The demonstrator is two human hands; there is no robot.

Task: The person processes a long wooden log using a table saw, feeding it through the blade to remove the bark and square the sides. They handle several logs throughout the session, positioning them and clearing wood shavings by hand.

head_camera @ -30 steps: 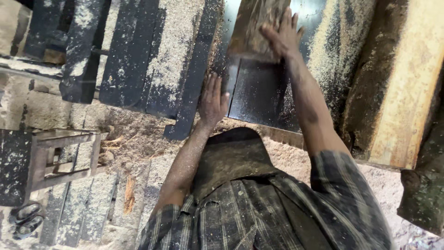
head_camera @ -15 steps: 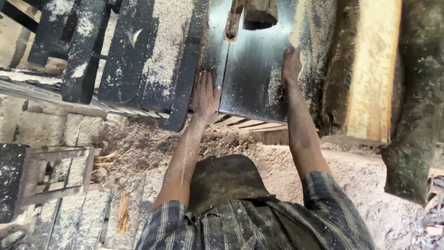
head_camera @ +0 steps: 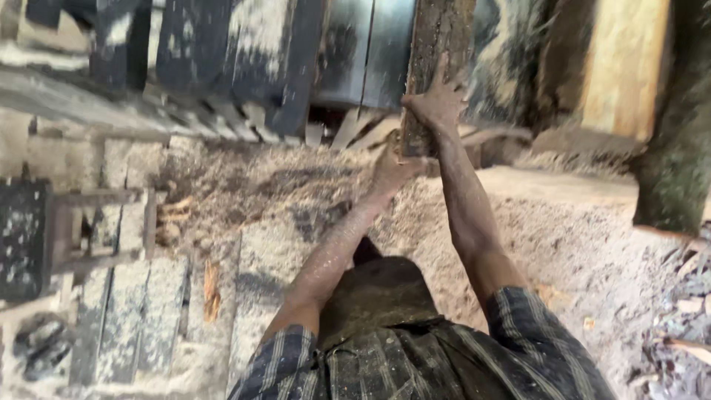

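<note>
My hands have left the metal surface [head_camera: 366,52] and now grip a rough plank [head_camera: 437,59], its long axis running twelve to six. Left hand [head_camera: 392,167] fingers clench its near end; right hand [head_camera: 438,100] grasps higher.

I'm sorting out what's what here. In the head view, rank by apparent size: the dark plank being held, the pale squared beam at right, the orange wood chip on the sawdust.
1. Pale squared beam
2. Dark plank, looks similar; both are cut off by the frame, so unsure
3. Orange wood chip, clearly smallest
</note>
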